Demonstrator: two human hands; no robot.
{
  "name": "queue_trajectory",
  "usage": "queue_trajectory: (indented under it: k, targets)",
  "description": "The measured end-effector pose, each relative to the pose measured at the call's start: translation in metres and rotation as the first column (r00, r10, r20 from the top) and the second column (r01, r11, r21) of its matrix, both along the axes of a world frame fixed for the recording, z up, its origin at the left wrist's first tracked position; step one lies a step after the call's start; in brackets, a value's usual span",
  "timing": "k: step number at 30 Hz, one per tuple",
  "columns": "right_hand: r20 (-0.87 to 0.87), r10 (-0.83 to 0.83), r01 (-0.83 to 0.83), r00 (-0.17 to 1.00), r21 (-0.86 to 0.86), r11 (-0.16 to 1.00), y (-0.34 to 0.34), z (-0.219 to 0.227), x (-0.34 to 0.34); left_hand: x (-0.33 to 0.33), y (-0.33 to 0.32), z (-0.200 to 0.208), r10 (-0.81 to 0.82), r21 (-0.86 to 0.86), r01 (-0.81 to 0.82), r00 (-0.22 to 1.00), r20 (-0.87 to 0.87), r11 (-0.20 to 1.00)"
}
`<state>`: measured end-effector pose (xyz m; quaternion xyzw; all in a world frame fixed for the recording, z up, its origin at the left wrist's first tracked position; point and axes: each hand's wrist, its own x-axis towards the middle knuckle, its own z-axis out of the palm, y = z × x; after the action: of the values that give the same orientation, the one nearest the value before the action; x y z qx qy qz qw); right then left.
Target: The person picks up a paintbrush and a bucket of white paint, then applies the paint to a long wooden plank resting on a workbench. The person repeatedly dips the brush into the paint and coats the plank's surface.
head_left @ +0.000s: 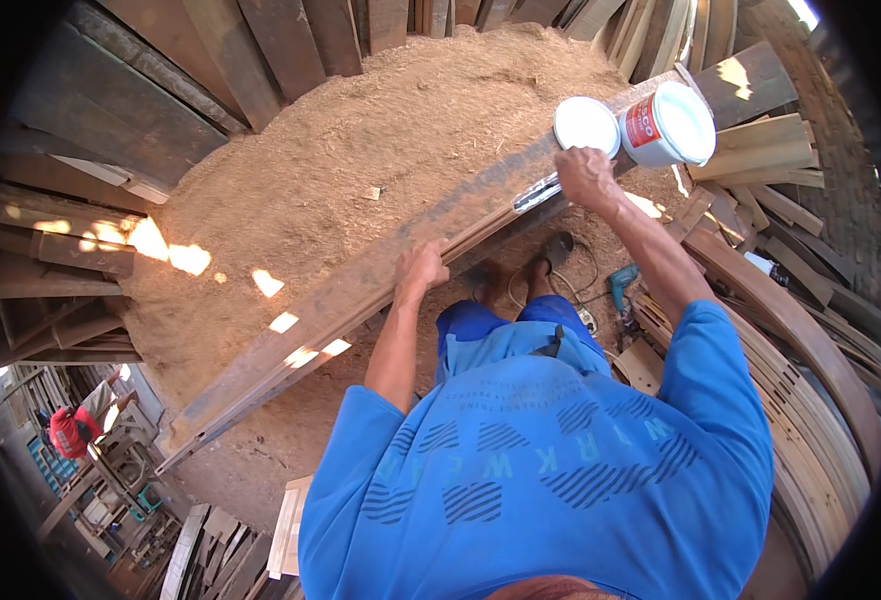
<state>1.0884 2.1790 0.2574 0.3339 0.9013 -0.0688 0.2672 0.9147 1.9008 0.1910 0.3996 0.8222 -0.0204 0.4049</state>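
Observation:
A long, narrow wooden strip runs diagonally in front of me, along the near edge of a wide plank. My left hand is closed round the strip near its middle. My right hand is closed over the strip's upper right end; what its fingers hold, if anything, is hidden. Just beside those fingers, a wet-looking white patch covers part of the strip. Beyond the right hand lies a round white lid. A white tub with a red label stands on the plank to the lid's right.
Sawdust covers the ground beyond the plank. Boards lean along the far side, and stacked timber lies at the right. A teal power tool sits near my feet. Another person in red works at the lower left.

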Motion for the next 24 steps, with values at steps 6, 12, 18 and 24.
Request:
queue_trajectory:
  k: [6,12,18,24]
  targets:
    - [0.044,0.068,-0.065,0.997,-0.054,0.996,-0.028,0.002,-0.028,0.002,0.004,0.012,0.010,-0.035,-0.011,1.000,-0.028,0.999]
    - [-0.020,0.094,-0.092,0.995,0.072,0.993,0.019,-0.002,-0.002,0.002,0.000,0.003,-0.014,0.003,0.014,0.998,-0.058,1.000]
    - [0.071,0.039,-0.041,0.997,0.020,0.999,-0.027,-0.007,-0.021,0.001,0.004,0.014,-0.015,0.023,0.016,0.998,-0.056,1.000]
    - [-0.051,-0.088,0.090,0.995,0.052,0.995,0.029,0.020,0.010,0.000,0.000,0.003,0.006,0.052,-0.005,1.000,-0.030,0.999]
